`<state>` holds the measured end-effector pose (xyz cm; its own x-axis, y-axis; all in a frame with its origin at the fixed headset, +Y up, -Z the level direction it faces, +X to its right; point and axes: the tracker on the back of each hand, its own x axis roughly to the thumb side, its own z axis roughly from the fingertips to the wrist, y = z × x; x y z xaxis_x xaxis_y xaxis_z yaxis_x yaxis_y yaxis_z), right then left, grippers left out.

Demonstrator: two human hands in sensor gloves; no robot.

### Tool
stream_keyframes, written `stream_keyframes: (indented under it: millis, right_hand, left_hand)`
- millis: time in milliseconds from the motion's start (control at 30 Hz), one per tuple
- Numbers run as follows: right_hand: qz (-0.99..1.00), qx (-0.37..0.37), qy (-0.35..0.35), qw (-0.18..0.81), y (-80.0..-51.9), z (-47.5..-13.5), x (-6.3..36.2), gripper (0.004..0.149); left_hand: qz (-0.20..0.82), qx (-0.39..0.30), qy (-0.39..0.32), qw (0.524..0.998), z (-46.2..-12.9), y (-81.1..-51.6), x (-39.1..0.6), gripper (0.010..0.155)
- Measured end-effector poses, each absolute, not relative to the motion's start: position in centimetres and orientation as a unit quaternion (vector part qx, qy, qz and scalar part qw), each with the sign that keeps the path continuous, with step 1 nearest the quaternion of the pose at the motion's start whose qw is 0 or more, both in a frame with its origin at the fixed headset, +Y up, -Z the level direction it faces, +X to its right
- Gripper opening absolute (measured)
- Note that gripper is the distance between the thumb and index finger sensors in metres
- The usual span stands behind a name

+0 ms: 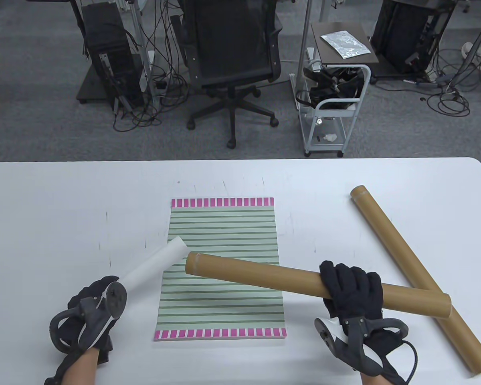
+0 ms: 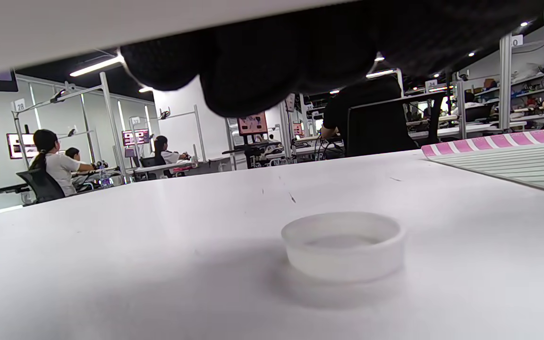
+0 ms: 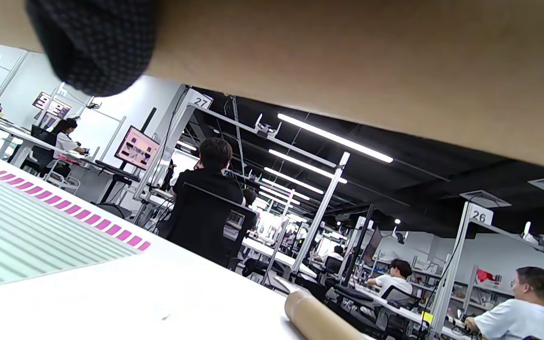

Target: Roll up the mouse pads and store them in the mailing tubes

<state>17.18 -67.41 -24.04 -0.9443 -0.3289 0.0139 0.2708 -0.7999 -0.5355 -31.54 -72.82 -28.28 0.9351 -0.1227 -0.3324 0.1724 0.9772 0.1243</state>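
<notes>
Lying flat at the middle of the white tabletop (image 1: 44, 208): striped mouse pad (image 1: 224, 236), green lines, pink-and-white blocks along near and far edges, a second layer showing at its near edge. Being held above the pad's near half: white rolled pad (image 1: 154, 260), gripped at its near end by left hand (image 1: 92, 311), fingers curling round it, far end pointing toward the mouth of a brown mailing tube (image 1: 264, 276). Being held in the air by right hand (image 1: 352, 288), fingers wrapping over its middle: that tube, lying crosswise, open end just beside the white roll's tip, other end passing over a second mailing tube (image 1: 409, 260). Resting diagonally on the tabletop at the right: this second tube, capped far end pointing away. Sitting on the tabletop under the left hand, in the left wrist view: translucent tube cap (image 2: 343, 245), rim up. Standing beyond the tabletop: black office chair (image 1: 232, 52), white cart (image 1: 336, 92), cables on grey floor.
</notes>
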Motion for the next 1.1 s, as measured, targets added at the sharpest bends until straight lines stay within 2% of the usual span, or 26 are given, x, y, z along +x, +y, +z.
stream_keyframes:
  millis: [200,333,500,600,700,800,900,1000,1100]
  right_hand:
    - [-0.951,-0.046,0.257,0.167,-68.1,-24.6,17.4,0.079]
    - [-0.954,-0.029,0.245,0.17,-68.3,-25.1,18.3,0.078]
    - [-0.968,-0.01,0.198,0.153,-69.3,-26.3,19.7,0.083]
    - [-0.978,-0.057,0.153,0.13,-69.9,-26.4,19.2,0.079]
    - [-0.971,-0.118,0.161,0.135,-69.9,-25.4,17.0,0.078]
    - [-0.953,-0.163,0.215,0.135,-69.5,-24.3,14.7,0.079]
    - [-0.937,-0.159,0.253,0.182,-69.2,-24.0,14.4,0.079]
    - [-0.944,-0.156,0.239,0.166,-69.6,-24.3,14.7,0.079]
    - [-0.946,-0.146,0.234,0.168,-69.5,-24.5,15.3,0.078]
  left_hand:
    - [-0.071,0.076,0.124,0.987,-28.3,-72.7,-30.5,0.046]
    - [-0.053,0.04,0.08,0.995,-28.4,-73.1,-30.6,0.046]
    - [-0.038,0.029,0.031,0.998,-27.9,-73.1,-30.2,0.045]
    - [-0.047,0.057,-0.018,0.997,-27.5,-72.6,-28.0,0.045]
    - [-0.07,0.087,-0.066,0.992,-26.6,-72.4,-25.4,0.046]
    - [-0.098,0.11,-0.1,0.984,-25.9,-72.4,-23.6,0.051]
    - [-0.099,0.113,-0.097,0.984,-25.8,-72.2,-23.5,0.056]
    - [-0.074,0.087,-0.107,0.988,-26.0,-72.2,-23.5,0.061]
    - [-0.056,0.032,-0.14,0.988,-26.2,-72.2,-23.7,0.081]
